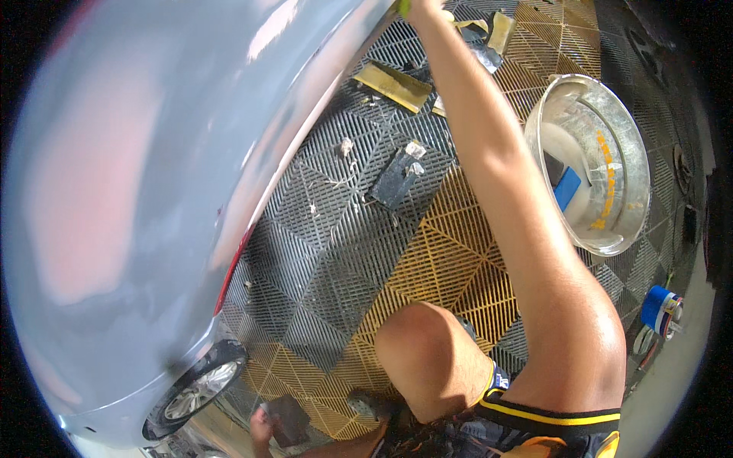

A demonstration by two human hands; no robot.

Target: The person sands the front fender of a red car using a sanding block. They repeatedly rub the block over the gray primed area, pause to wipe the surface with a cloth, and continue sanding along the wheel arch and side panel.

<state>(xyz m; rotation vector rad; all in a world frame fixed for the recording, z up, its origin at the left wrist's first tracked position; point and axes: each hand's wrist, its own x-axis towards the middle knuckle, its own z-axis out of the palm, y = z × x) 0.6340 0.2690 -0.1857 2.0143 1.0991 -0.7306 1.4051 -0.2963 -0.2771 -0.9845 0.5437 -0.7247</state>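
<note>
A car body panel (183,145) in dull grey with pinkish patches fills the left side. My right arm stretches up along it, and my right hand (421,6) is at the top edge by the panel's lower border. Its fingers are mostly cut off. A small yellow-green thing (403,7) shows beside that hand; its kind I cannot make out. At the bottom, my left hand (262,427) is closed on the edge of a dark, flat rectangular sheet (290,421), which looks like sandpaper. That hand is low, to the right of the car wheel (200,389).
Slatted grey and yellow tiles (305,267) cover the floor. A dark block (395,177), whitish scraps and a yellowish strip (393,85) lie there. At right stands a metal basin (647,179) with whitish liquid and a blue piece (566,188) inside. My bent knee (420,343) is below.
</note>
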